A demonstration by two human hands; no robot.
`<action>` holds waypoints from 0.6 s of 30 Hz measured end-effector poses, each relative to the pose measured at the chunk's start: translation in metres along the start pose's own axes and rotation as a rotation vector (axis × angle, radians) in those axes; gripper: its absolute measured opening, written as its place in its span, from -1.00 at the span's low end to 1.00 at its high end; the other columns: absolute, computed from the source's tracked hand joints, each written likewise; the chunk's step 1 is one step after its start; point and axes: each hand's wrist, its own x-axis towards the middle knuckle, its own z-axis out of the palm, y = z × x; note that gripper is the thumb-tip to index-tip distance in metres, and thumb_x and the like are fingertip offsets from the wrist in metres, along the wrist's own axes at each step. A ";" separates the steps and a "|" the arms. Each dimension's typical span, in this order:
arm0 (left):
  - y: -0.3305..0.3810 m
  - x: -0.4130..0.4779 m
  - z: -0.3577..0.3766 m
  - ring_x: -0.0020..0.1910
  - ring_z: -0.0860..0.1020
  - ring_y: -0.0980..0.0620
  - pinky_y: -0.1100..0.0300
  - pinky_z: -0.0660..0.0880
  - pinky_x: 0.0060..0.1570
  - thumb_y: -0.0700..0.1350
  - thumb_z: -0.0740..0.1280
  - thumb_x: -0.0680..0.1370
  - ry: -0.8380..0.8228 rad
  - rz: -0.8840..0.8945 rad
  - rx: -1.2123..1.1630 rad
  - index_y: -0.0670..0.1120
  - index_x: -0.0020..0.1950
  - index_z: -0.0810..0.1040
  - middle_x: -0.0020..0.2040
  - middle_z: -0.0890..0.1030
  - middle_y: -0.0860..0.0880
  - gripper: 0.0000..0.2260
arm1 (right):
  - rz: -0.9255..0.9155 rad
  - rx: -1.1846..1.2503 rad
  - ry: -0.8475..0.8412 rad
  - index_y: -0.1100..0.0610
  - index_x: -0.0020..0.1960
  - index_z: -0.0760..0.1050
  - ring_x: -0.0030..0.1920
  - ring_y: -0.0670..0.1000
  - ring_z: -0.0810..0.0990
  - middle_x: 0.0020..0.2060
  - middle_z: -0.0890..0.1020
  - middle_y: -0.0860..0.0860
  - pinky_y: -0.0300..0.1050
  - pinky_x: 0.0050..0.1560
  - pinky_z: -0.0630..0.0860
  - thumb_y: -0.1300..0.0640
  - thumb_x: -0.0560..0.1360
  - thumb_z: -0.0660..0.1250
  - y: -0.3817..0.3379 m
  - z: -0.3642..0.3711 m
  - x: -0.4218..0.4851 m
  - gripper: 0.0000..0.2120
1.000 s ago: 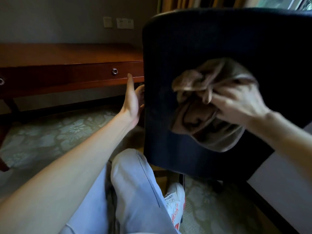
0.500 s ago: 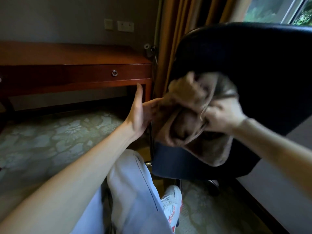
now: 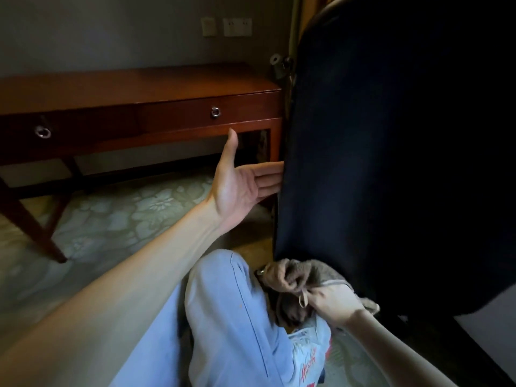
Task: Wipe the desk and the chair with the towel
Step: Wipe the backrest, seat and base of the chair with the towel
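The dark chair back [image 3: 391,152] fills the right side of the view. My left hand [image 3: 243,182] is at its left edge, palm up, thumb raised, with the fingertips hidden behind the chair's edge. My right hand [image 3: 332,301] grips the bunched brown towel [image 3: 296,275] at the lower left corner of the chair back. The reddish wooden desk [image 3: 134,88] stands against the wall on the left, with two ring pulls on its drawers.
My knee in light blue trousers [image 3: 231,308] and a white shoe [image 3: 310,356] are below the towel. A patterned carpet [image 3: 125,216] covers the floor. Wall sockets [image 3: 237,27] sit above the desk, and a curtain [image 3: 296,29] hangs beside the chair.
My right hand has swept the towel down from the middle of the chair back to its lower edge. My left hand has turned palm up, its fingers now behind the chair's edge.
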 end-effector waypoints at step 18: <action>-0.006 -0.004 0.019 0.38 0.55 -0.17 -0.12 0.21 0.57 0.48 -0.16 0.56 -0.088 -0.062 -0.035 -0.26 0.39 0.55 0.35 0.60 -0.23 -0.06 | -0.064 -0.141 -0.128 -0.15 -0.29 0.64 -0.36 -0.20 0.62 -0.39 0.60 -0.19 -0.30 -0.37 0.51 -0.08 0.32 0.42 -0.017 0.001 -0.003 -0.96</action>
